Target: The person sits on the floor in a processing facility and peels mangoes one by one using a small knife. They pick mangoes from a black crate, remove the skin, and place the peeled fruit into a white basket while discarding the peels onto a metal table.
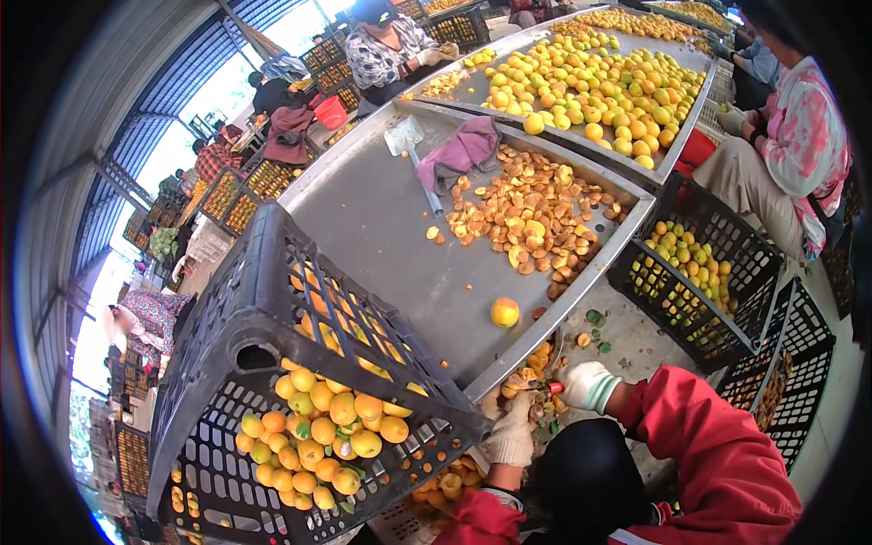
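In its knitted glove, my left hand is closed around an apricot just below the metal table's near corner. My gloved right hand grips a small red-handled tool pointed at that fruit; its working end is too small to make out. A black plastic crate lies tilted to the left of my hands, with whole orange-yellow apricots piled in it. Below my left hand, cut apricot pieces fill a container partly hidden by my arm.
On the metal table are a heap of apricot pits, a purple cloth, a scraper and one apricot. A black crate of greener fruit stands right. Co-workers sit around a farther fruit-covered table.
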`<state>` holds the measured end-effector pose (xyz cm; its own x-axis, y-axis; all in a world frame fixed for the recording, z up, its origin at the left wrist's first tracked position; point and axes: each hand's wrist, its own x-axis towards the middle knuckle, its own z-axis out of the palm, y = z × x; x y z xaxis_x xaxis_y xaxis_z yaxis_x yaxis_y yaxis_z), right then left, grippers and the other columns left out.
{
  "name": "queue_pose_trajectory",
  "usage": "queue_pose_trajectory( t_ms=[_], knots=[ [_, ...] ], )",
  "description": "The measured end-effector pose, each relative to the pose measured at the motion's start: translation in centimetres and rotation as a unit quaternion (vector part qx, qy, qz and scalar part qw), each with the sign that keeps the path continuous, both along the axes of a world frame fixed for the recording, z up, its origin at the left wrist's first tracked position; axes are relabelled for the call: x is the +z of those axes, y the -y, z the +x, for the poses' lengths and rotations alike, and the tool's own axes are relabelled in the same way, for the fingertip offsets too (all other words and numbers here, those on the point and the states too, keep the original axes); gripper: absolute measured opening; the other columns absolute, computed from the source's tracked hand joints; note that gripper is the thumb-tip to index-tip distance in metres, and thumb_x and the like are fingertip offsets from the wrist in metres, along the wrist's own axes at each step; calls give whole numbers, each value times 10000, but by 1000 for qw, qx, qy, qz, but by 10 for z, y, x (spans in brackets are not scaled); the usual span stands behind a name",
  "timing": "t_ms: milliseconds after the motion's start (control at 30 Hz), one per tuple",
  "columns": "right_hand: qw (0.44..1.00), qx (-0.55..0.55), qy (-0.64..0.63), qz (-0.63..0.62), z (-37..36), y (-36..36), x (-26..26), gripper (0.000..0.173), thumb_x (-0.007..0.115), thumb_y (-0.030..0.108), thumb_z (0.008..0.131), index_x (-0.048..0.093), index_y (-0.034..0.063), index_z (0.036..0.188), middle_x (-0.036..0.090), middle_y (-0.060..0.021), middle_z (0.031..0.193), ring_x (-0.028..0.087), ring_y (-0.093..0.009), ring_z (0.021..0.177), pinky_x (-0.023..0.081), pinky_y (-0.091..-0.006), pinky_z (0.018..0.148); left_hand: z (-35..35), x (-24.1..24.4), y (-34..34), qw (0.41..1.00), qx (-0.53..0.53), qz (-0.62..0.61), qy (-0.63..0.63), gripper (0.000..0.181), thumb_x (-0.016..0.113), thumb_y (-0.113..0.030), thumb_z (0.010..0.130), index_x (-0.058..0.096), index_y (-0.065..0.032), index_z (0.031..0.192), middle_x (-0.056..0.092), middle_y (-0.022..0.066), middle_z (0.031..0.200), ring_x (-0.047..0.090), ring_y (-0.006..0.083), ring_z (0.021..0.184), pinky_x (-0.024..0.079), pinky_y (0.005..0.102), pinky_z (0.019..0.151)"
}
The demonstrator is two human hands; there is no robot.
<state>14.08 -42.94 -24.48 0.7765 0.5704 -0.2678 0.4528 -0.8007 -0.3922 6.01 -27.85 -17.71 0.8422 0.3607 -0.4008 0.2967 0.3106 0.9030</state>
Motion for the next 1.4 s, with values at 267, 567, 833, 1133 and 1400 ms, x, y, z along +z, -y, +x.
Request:
queue_pose_trajectory(
  t_ms=[267, 567, 833, 1133, 1400],
  knots=[
    [998, -27, -46, -39, 17, 0, -28, 307, 575, 362, 842, 719, 99, 911, 710, -155, 865, 691, -336, 837, 543, -451, 721, 5, -18, -4, 997, -63, -27, 27, 280, 564, -74, 930, 565, -40, 1207, 619, 58, 1070, 648, 181, 956, 548, 293, 776],
    [989, -144, -34, -20, 28, 7, -78, 430, 551, 446, 910, 674, 36, 942, 694, -194, 853, 682, -371, 842, 534, -459, 745, 3, -27, -19, 942, -95, -290, 141, 463, 564, -52, 902, 472, -48, 1356, 569, 127, 1291, 628, 233, 1044, 520, 400, 946],
    [973, -207, -100, 11, -19, 69, -29, 391, 632, 420, 861, 652, 42, 959, 682, -224, 866, 669, -386, 873, 516, -452, 794, -17, -27, -31, 891, -120, -414, 144, 562, 593, -69, 864, 429, -32, 1401, 550, 153, 1299, 601, 207, 981, 505, 328, 882],
    [942, -310, -2, 128, -75, 123, 6, 353, 653, 379, 887, 580, 63, 1028, 670, -208, 836, 662, -397, 801, 522, -464, 710, -38, -16, -40, 863, -145, -476, 81, 473, 576, -115, 885, 533, -51, 1353, 635, 177, 1175, 611, 235, 922, 509, 347, 825],
    [906, -282, 217, 228, -99, 139, 28, 230, 631, 284, 902, 588, 86, 1010, 639, -189, 863, 623, -420, 800, 512, -480, 700, -68, -14, -49, 895, -112, -428, 52, 334, 611, -56, 908, 589, -63, 1241, 629, 67, 1047, 602, 204, 862, 490, 337, 766]
  ],
)
